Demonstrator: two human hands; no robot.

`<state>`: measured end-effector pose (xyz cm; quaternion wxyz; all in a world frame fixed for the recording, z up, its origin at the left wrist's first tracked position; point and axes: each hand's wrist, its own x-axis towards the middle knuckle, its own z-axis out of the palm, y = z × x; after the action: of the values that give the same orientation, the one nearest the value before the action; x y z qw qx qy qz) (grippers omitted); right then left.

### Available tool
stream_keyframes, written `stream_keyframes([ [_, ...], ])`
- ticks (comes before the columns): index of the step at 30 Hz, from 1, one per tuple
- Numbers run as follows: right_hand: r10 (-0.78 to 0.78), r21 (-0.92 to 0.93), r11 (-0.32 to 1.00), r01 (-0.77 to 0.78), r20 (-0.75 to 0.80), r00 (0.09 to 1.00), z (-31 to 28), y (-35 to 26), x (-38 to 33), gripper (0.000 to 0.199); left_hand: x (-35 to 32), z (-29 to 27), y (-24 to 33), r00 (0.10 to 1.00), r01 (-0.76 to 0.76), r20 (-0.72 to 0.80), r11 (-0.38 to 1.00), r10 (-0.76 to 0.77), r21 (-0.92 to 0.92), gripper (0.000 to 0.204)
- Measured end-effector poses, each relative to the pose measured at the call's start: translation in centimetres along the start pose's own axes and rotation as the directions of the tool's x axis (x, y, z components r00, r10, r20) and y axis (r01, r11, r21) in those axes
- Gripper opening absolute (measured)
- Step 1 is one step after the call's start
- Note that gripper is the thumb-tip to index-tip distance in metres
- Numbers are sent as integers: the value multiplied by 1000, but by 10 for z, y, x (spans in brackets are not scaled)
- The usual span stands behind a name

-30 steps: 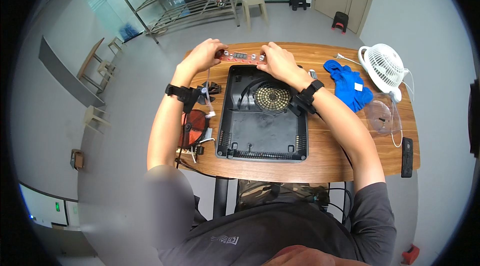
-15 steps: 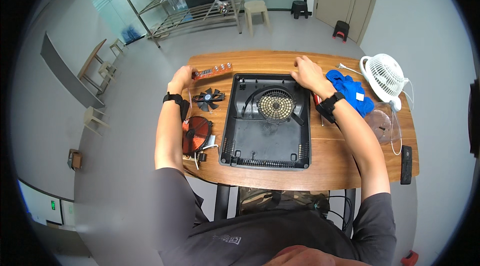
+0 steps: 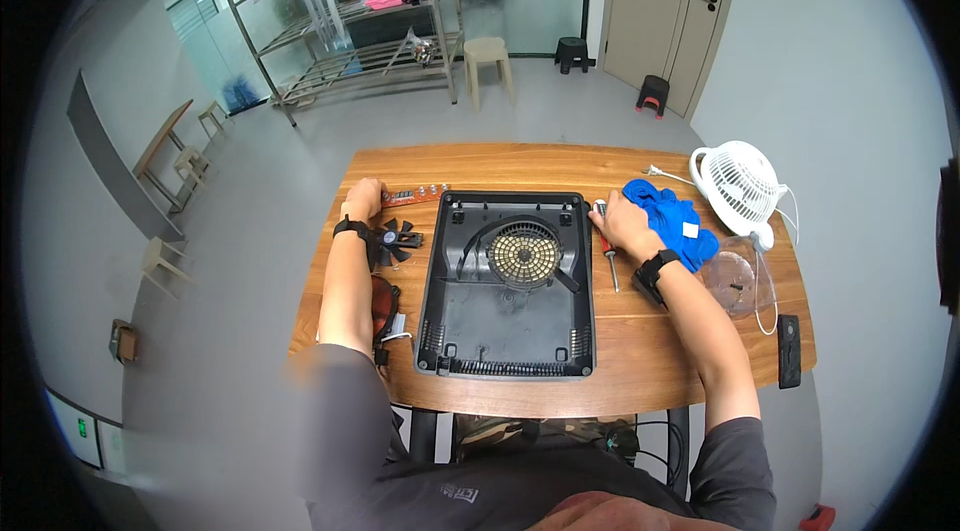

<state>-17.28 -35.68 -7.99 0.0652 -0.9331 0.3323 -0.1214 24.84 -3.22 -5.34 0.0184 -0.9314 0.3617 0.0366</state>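
Observation:
My left hand (image 3: pixel 363 199) is closed on the left end of a narrow orange circuit board (image 3: pixel 418 195) with round silver parts, low over the table's far left. Close below it is a black fan blade (image 3: pixel 397 241), and nearer me a copper-coloured coil (image 3: pixel 384 303), partly hidden by my forearm. In the middle a black plastic housing (image 3: pixel 508 331) lies open side up, with a round grille (image 3: pixel 525 257) in it. To its right, my right hand (image 3: pixel 624 225) has its fingers closed over the handle of a screwdriver (image 3: pixel 609 253), whose shaft points toward me.
Right of my right hand lies a blue cloth (image 3: pixel 672 221), then a white fan (image 3: pixel 740 186) with its cord. A clear plastic tray (image 3: pixel 735 281) and a black oblong device (image 3: pixel 789 351) are by the table's right edge. Beyond the table stand a metal rack (image 3: pixel 350 71) and stools.
My right hand has come off the housing's far right corner and onto the screwdriver. My left hand has lowered the circuit board toward the table. The view has tilted up.

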Motion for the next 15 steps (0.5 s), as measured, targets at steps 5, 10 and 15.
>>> stream_keyframes([
  [5, 15, -84, 996, -3, 137, 990, 7, -7, -2, 58, 5, 6, -2, 1000, -5, -4, 1000, 5, -15, 40],
  [10, -11, -61, 998, 16, 92, 996, 13, -9, -9, 51, 7, 12, -7, 999, -26, 31, 997, 28, -72, 47],
  [15, -19, -8, 1000, 19, 50, 999, 23, -2, -9, 48, 20, 24, -15, 996, -27, 84, 995, 35, -99, 50],
])
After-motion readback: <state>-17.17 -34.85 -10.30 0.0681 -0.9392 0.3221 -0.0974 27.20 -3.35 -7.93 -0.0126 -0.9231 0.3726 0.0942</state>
